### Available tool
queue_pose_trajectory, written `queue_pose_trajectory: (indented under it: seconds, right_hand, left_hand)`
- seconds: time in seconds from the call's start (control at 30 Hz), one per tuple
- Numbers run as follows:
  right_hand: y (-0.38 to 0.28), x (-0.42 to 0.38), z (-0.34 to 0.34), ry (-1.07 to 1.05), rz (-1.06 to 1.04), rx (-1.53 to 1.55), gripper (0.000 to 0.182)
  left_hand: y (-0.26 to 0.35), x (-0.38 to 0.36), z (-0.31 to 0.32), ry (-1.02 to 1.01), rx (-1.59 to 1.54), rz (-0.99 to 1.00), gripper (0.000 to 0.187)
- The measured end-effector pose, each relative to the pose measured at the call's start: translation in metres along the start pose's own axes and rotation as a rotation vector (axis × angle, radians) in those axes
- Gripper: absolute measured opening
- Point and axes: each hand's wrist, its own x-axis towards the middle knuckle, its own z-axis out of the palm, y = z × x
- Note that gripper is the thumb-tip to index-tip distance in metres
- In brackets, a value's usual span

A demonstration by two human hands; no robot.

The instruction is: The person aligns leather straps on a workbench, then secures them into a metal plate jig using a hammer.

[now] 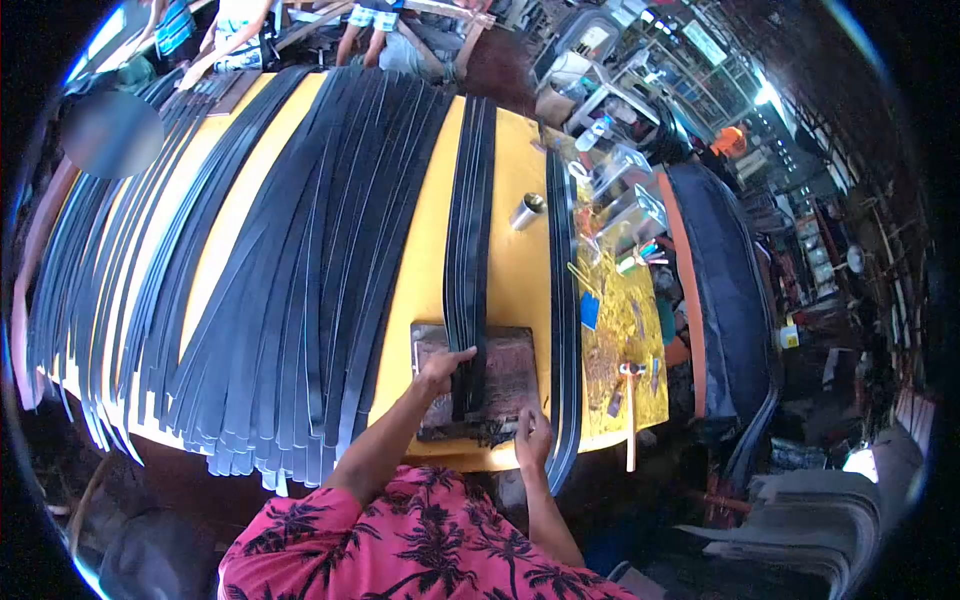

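A bundle of long black strips (468,220) runs down the table, its near end lying on a worn, dark-framed board (510,370). My left hand (440,369) lies across the strips near that end, thumb stretched over them and the other fingers partly hidden. Beside the board's lower right corner is my right hand (534,438), its fingers curled together. Whatever they pinch, if anything, is too small to make out. Just right of this hand, another set of black strips (563,300) hangs over the near table edge.
Many black strips (300,250) cover the left of the yellow table (518,270). A metal cup (527,211), a blue piece (590,311), clear containers (635,215) and a hammer (631,400) are on the right. Other people (235,35) stand at the far side.
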Motion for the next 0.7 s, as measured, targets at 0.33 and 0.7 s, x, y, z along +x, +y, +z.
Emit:
queue_pose_trajectory:
  seconds: [0.33, 0.7]
  right_hand:
    - [-0.033, 0.172, 0.106, -0.637, 0.419, 0.646, 0.035]
    - [0.000, 0.221, 0.145, -0.665, 0.423, 0.674, 0.030]
  left_hand:
    - [0.005, 0.001, 0.018, -0.092, -0.061, 0.109, 0.037]
    - [0.045, 0.041, 0.035, 0.572, 0.706, 0.493, 0.023]
